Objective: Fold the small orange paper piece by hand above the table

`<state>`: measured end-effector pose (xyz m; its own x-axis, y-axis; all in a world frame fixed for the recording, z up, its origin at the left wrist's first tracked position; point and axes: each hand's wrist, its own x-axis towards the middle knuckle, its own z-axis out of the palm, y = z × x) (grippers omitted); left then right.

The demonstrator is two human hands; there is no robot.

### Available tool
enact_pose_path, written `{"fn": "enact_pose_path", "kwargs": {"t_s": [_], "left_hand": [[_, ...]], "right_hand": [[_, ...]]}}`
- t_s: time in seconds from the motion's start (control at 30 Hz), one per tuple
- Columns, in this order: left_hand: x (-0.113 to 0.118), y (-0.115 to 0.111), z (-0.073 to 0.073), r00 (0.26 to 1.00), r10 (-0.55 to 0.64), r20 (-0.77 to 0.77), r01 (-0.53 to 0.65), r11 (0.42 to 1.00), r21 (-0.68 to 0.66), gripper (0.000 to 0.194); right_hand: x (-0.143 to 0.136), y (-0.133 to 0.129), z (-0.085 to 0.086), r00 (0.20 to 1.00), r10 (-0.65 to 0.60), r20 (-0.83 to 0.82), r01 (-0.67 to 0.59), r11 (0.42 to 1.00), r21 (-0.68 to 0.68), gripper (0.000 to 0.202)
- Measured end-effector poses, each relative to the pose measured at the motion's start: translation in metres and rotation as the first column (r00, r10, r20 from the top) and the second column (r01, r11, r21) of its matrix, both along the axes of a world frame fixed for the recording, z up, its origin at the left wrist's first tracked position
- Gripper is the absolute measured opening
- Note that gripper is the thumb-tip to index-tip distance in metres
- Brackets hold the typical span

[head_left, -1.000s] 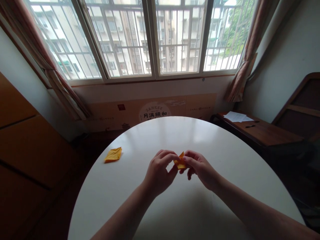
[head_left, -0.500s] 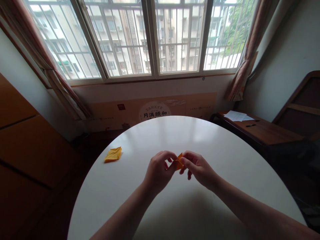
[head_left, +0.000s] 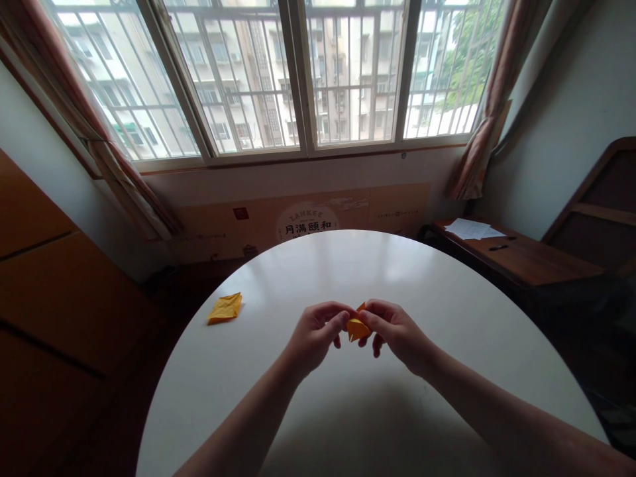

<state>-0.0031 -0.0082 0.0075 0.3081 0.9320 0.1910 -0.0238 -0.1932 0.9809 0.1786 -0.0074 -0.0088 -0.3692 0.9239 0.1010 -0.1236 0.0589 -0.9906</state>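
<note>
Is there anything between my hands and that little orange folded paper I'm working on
Nothing visible. The left hand and right hand both already pinch the small orange folded paper at the fingertips, above the white round table. The other orange folded paper lies apart, near the table's left edge.

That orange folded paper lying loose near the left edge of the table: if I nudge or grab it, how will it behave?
The folded paper looks thin and flat, so it is probably very light and would slide easily on the glossy white table. It sits close to the rim, so a push leftward might send it off. Its creased, slightly puffed layers suggest it would crumple under a firm pinch.
</note>
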Motion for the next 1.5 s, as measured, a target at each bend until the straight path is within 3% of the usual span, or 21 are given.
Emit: {"fn": "enact_pose_path", "kwargs": {"t_s": [0.4, 0.67, 0.87, 1.27, 1.5], "left_hand": [[0.006, -0.001, 0.0, 0.999, 0.004, 0.04, -0.001, 0.997, -0.078, 0.034], [0.007, 0.002, -0.005, 0.99, 0.131, 0.061, -0.123, 0.986, -0.113, 0.028], [0.008, 0.003, -0.008, 0.973, 0.223, 0.054, -0.223, 0.975, -0.009, 0.02], [0.008, -0.002, -0.008, 0.941, 0.314, -0.127, -0.283, 0.935, 0.216, 0.015], [0.006, -0.002, -0.01, 0.966, 0.225, -0.131, -0.206, 0.968, 0.142, 0.031]], "right_hand": [[0.0, -0.001, -0.003, 0.999, 0.036, -0.003, -0.036, 0.999, 0.017, 0.03], [-0.001, 0.002, -0.005, 1.0, 0.007, 0.022, -0.008, 0.999, 0.041, 0.035], [-0.001, 0.002, -0.011, 0.998, 0.056, -0.024, -0.056, 0.998, 0.022, 0.033], [-0.003, 0.001, -0.009, 0.997, 0.057, -0.054, -0.058, 0.998, -0.03, 0.035], [-0.002, 0.0, -0.007, 0.993, 0.065, -0.096, -0.073, 0.994, -0.081, 0.035]]}}
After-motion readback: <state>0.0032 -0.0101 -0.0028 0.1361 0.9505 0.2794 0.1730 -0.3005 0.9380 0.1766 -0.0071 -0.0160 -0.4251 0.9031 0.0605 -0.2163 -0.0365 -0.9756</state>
